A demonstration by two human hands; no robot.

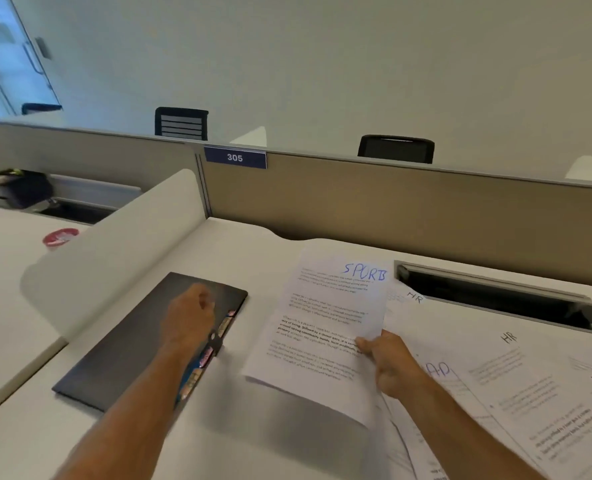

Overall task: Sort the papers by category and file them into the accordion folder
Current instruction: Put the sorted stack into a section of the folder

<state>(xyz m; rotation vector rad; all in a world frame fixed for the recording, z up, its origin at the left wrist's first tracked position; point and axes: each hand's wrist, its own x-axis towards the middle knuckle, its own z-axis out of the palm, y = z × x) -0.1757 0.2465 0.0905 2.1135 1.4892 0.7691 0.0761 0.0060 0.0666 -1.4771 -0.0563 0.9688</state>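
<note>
Left hand (190, 315): lower centre-left of the frame, lying on the dark cover of the accordion folder (142, 341); its fingers are bent down toward the folder's right edge, but whether they grip the edge or only rest there I cannot tell.
Right hand (388, 362): lower centre-right of the frame, fingers (365, 342) clamped on the right edge of a sheaf of papers.
Held papers (325, 323): lifted off the bench and tilted, at centre frame; printed text with a blue handwritten word at the top right corner that reads roughly "SPURB".
Accordion folder: flat on the bench at lower left of the frame, closed, with coloured tabs (201, 358) showing along its right edge.
Loose papers (516, 386): spread overlapping on the bench at lower right of the frame, several marked "HR" by hand, one with blue letters partly hidden behind the right hand.
Bench (239, 258): white, filling the lower frame.
Cable slot (495, 296): open dark recess in the bench at right, just beyond the loose papers.
Partition (391, 202): tan wall behind the bench, bearing a blue plate (235, 157) numbered 305.
</note>
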